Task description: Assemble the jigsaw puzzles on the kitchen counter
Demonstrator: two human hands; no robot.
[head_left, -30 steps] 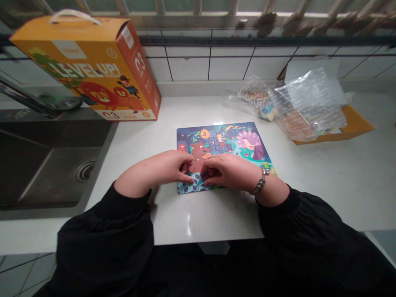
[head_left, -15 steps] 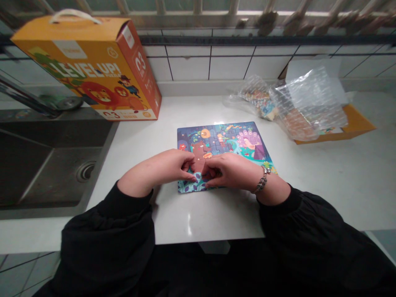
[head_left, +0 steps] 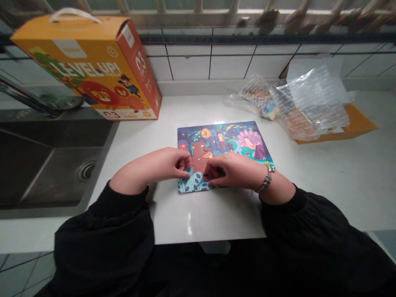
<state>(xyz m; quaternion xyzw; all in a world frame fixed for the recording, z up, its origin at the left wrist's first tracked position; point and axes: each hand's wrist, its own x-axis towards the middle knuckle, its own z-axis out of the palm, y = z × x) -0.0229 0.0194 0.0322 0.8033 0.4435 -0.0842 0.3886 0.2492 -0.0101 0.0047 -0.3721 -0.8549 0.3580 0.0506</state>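
A colourful jigsaw puzzle (head_left: 213, 142) of forest animals lies flat on the white counter, its pieces joined, with a brown bear at left and a purple peacock at right. My left hand (head_left: 177, 163) rests over its left edge, fingers curled and thumb a little apart from them, with nothing visible between. My right hand (head_left: 230, 169), with a bracelet at the wrist, bends over the lower middle. Its fingers curl down onto the puzzle beside the bear, thumb close to the bottom edge. The hand hides that part of the picture, and whatever lies under its fingertips cannot be seen.
An orange puzzle box (head_left: 89, 70) with a white handle stands at back left, beside the sink (head_left: 58, 165). Clear plastic bags (head_left: 309, 103) with pieces inside lie at back right, partly on an open orange box (head_left: 355, 123). A tiled wall rises behind the counter.
My left hand has drawn slightly left, away from the right hand, showing more of the puzzle's lower left. My right hand has shifted slightly to the right.
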